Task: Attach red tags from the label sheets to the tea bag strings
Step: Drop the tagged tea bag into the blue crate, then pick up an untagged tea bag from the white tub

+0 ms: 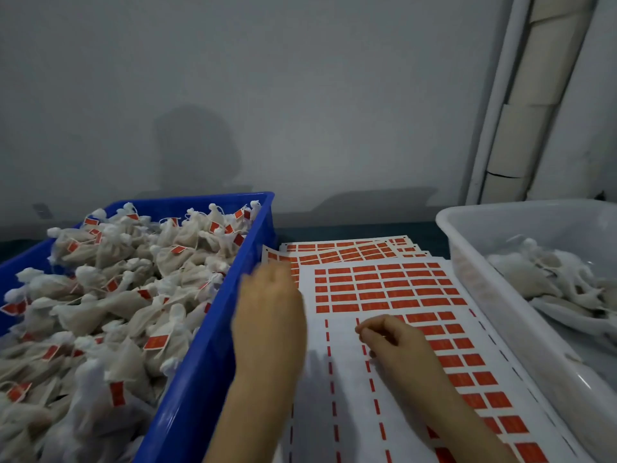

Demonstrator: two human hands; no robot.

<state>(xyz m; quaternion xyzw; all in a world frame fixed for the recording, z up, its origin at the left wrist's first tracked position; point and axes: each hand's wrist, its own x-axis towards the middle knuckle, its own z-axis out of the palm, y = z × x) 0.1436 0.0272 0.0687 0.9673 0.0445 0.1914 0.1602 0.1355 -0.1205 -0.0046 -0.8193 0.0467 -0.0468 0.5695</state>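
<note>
Crate [207, 345] left of sheet [349, 399] held tagged bags [110, 295] | tub [500, 315] right: untagged bags [547, 272] remained | right hand [397, 345] pinched at red tags [421, 317] | left hand [268, 315]: grip unclear

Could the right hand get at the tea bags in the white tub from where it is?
Probably yes. The right hand is over the label sheet beside the white tub, whose top is open, with nothing between them.

Dim, grey light comes from behind me; my shadow lies soft on the wall [197, 148] toward eleven o'clock. My left hand [268, 315] is smeared by motion blur. Glare glints on the rim of the white tub [587, 382] at four o'clock; the pipe [521, 95] at two o'clock leans with lens distortion.
</note>
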